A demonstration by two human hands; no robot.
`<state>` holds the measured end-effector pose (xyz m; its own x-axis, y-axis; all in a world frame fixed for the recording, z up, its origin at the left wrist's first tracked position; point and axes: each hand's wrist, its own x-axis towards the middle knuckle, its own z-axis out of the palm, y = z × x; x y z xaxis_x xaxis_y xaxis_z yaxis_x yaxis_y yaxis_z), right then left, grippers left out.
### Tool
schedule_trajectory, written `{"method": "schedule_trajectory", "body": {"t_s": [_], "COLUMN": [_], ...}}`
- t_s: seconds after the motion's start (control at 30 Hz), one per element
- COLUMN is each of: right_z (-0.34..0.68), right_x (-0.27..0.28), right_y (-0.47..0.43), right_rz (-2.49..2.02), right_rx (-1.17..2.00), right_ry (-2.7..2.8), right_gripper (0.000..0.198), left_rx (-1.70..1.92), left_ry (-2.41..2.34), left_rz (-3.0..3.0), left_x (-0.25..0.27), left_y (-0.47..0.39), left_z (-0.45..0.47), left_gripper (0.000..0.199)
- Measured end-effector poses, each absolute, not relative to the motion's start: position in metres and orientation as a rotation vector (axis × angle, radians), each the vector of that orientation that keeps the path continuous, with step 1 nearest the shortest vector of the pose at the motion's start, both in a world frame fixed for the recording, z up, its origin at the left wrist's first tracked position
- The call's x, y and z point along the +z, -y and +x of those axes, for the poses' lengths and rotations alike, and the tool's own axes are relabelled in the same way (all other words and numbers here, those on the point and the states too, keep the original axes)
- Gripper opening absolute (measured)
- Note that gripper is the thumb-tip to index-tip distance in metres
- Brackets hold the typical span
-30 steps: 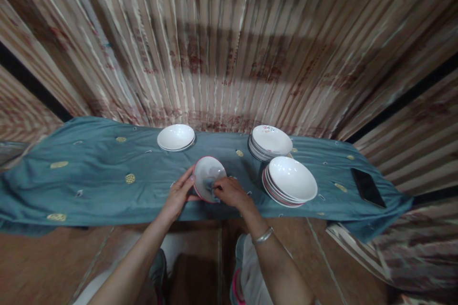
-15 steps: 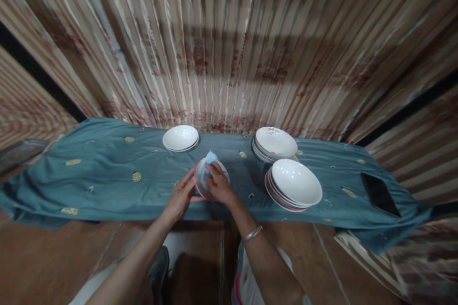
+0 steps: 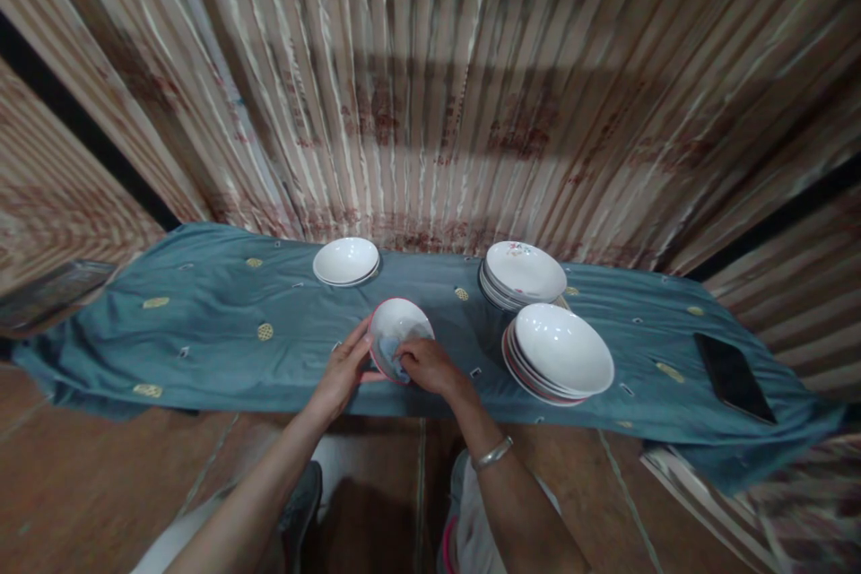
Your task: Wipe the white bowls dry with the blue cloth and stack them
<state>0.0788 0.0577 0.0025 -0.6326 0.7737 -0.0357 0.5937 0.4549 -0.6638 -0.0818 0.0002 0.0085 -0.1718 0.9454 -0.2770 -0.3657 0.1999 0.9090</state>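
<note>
A white bowl with a red rim [image 3: 404, 316] is tilted toward me near the front edge of the cloth-covered table. My left hand [image 3: 342, 375] grips its left side, thumb at the rim and fingers around the outside. Inside the bowl, my right hand [image 3: 428, 365] is closed on a light blue cloth [image 3: 390, 350], pressed against the lower inner wall. A silver bangle circles my right wrist. The underside of the bowl is hidden.
A stack of white bowls [image 3: 563, 348] stands right of my hands, with a stack of flower-patterned plates [image 3: 526, 271] behind it. White dishes [image 3: 346, 260] sit at the back left. A black phone [image 3: 733, 377] lies at the right on the teal tablecloth [image 3: 215, 323]. A pleated curtain hangs behind.
My right hand and the blue cloth have moved from the far rim down to the near inner side of the bowl. My left hand keeps its hold. The view has shifted slightly.
</note>
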Motion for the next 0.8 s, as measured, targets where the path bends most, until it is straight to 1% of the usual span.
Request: {"method": "schedule_trajectory", "body": {"t_s": [0.1,0.2,0.33,0.53,0.67,0.8], "right_z": [0.078,0.071,0.054,0.036,0.036,0.040], "right_x": [-0.002,-0.012,-0.020,-0.009,-0.004,-0.007], "right_y": [-0.053,-0.054,-0.061,-0.061,-0.058,-0.061], "right_rz": [-1.281,-1.300,-1.256,-0.999,-0.925,-1.016], "right_rx": [0.707,0.574,0.631,0.794,0.772,0.669], "right_ry": [2.437,2.296,2.082,1.924,1.909,1.977], "right_gripper": [0.029,0.036,0.043,0.037,0.036,0.040], "left_rx": [1.323,1.334,1.358,1.376,1.384,1.385], "left_ry": [-1.237,-1.235,-1.211,-1.197,-1.201,-1.191], "left_rz": [0.663,0.651,0.623,0.601,0.588,0.610], "left_x": [0.010,0.011,0.009,0.005,0.005,0.005], "left_y": [0.002,0.004,0.008,0.013,0.012,0.012], "left_z": [-0.079,-0.076,-0.073,-0.073,-0.073,-0.073], "left_gripper": [0.060,0.062,0.062,0.064,0.064,0.062]}}
